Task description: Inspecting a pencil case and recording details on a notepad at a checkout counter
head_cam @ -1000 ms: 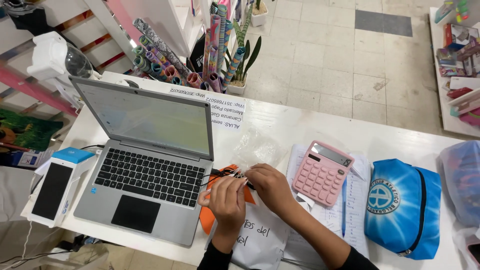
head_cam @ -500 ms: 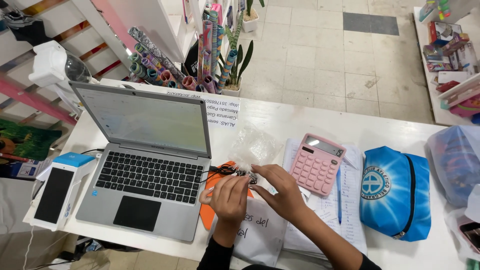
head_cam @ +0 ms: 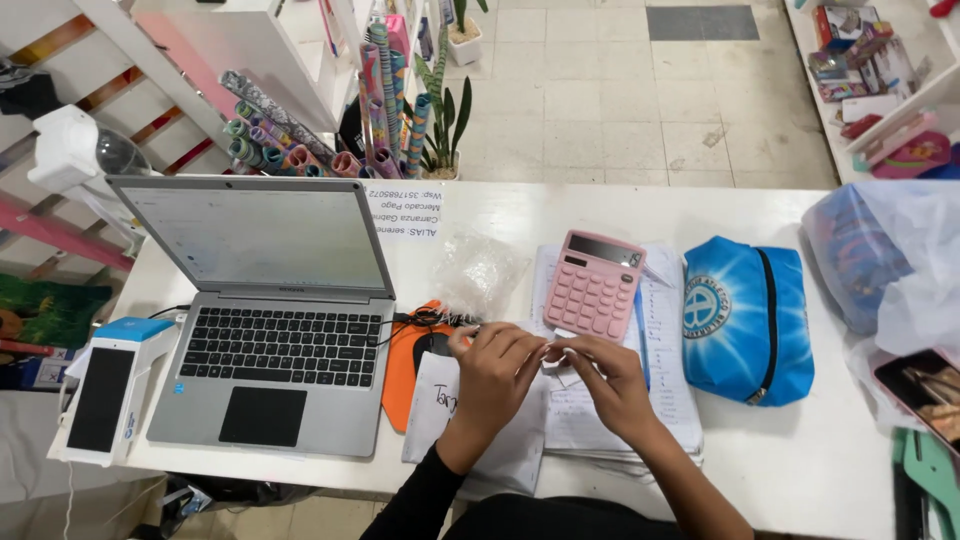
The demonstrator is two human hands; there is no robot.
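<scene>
Card terminal (head_cam: 108, 392) at far left, then open laptop (head_cam: 270, 320), orange mouse pad (head_cam: 412, 360) w/ black mouse (head_cam: 436, 345) just behind left hand (head_cam: 495, 375). Both hands meet over paper stack (head_cam: 600, 420); left hand & right hand (head_cam: 610, 385) pinch a small white item (head_cam: 562, 372), too hidden to tell its axis. Pink calculator (head_cam: 595, 287) just beyond, blue pouch (head_cam: 745, 318) to the right.

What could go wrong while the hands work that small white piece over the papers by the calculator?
The small white piece, pinched between left hand and right hand, could slip and vanish among the papers. The right hand might also nudge the pink calculator close ahead.
</scene>
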